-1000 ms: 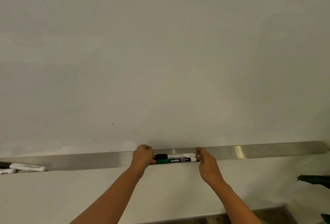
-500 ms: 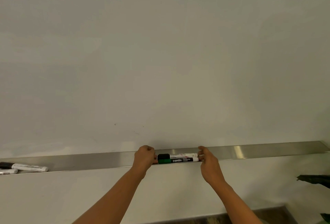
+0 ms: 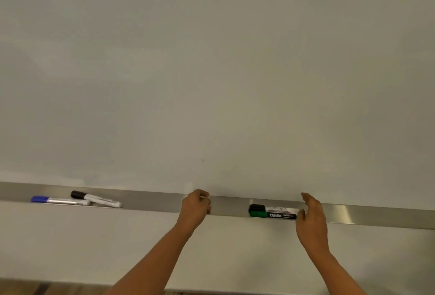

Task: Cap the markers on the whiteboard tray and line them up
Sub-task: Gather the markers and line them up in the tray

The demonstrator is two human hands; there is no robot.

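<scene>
The green-capped marker (image 3: 273, 214) and the black-capped marker (image 3: 270, 208) lie side by side, touching, in the metal tray (image 3: 164, 203) at about five o'clock. Half a second ago both hands pressed their ends; now the left hand (image 3: 195, 208) has pulled away toward nine o'clock, loosely curled and holding nothing, while the right hand (image 3: 312, 217) hangs half open just beside their tail ends, gripping nothing. Bare tray runs between the left hand and the pair. At eight o'clock a blue-capped marker (image 3: 60, 200) and another black-capped one (image 3: 96, 199) lie angled. The whiteboard (image 3: 211, 71) above is blank.
</scene>
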